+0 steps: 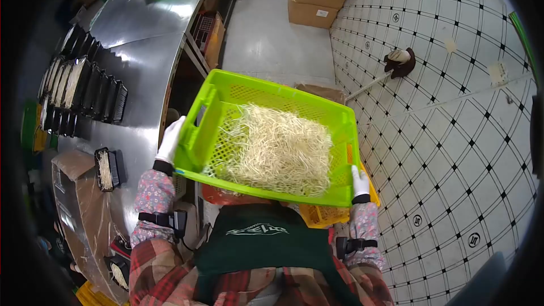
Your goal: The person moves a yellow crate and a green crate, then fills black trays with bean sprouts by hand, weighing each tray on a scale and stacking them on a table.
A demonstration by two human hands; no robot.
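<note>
A lime green crate with a perforated floor is held up in front of my body, slightly tilted. Inside it lies a heap of thin pale sprouts or strands. My left hand, in a white glove, grips the crate's left end; its fingertips are partly hidden by the wall. At the right end my right hand, also gloved in white, is closed on the rim near the front corner. Beneath the crate's front right corner, part of a yellow crate shows.
A steel table at the left bears stacked black trays, some with pale strands, and a single filled tray. Cardboard boxes stand at the back. A patterned wall runs along the right, beside a long-handled tool.
</note>
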